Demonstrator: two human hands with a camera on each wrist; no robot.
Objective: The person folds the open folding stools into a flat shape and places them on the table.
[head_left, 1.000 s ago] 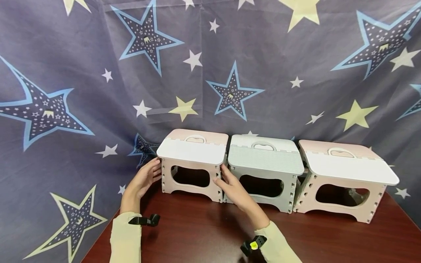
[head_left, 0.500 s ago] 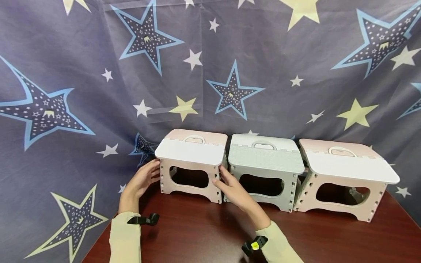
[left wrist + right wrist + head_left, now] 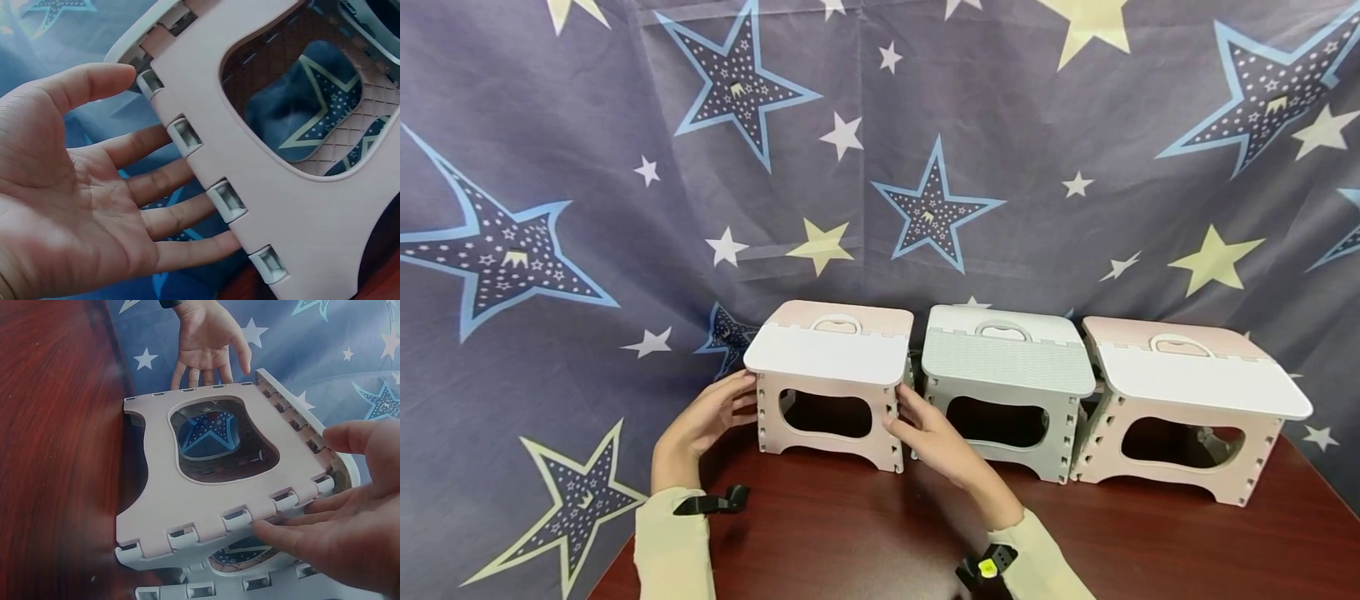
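Person's left hand [image 3: 703, 417] & right hand [image 3: 934, 440], both w/ fingers extended & unclenched, touch opp. sides of a pale-pink-and-white plastic folding stool [image 3: 831, 354], far left on a dark-red wood-grain tbl. [image 3: 850, 533], just left of a grey-green plastic stool [image 3: 1007, 367].

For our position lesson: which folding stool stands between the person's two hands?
The leftmost pink folding stool: left hand at its left side, right hand at its right. The pale green stool and the rightmost pink stool stand outside them.
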